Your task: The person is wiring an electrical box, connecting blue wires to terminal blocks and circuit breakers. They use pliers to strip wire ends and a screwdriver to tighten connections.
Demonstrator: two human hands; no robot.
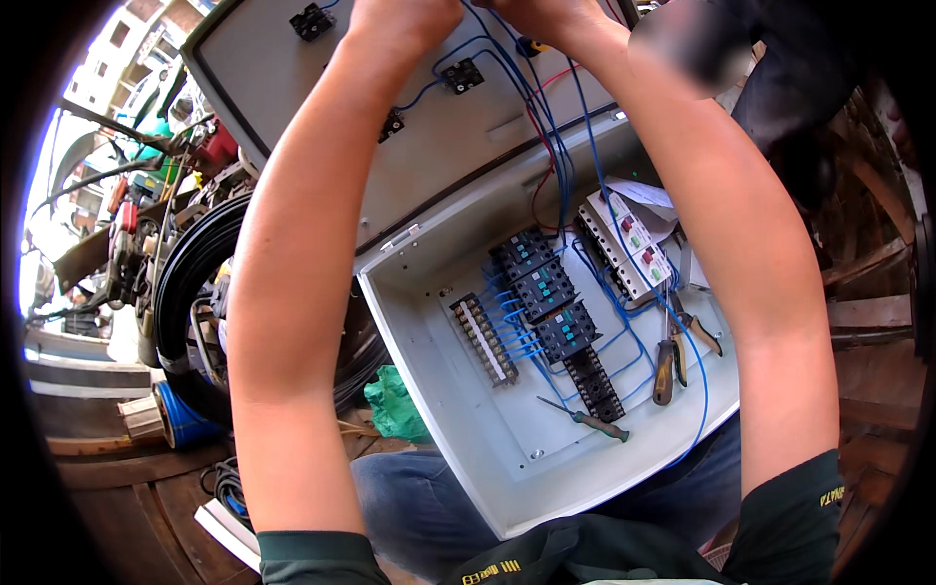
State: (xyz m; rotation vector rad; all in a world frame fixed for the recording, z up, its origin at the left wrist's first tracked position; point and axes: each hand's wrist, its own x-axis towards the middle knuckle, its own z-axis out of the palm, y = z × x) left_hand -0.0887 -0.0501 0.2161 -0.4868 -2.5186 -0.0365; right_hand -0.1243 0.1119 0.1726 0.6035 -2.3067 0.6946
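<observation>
Bare forearms (294,292) loom closest, hiding parts of the open lid (429,180). The left hand (414,12) and right hand (546,14) are cut off at the top edge, near the blue wires (563,185); I cannot tell whether either grips. The wires' long axis runs from the lid down into the grey box (409,292), where a green-handled screwdriver (603,426) lies.

A large coil of black cable (172,283) lies beside a jumble of metal machine parts (122,219), which spreads to its left and above it. A blue cylinder (185,419) sits just below the coil; farther below it are a small dark cable bundle (228,487) and white strips (230,534). Crumpled green plastic (394,405) lies to the coil's lower right.
</observation>
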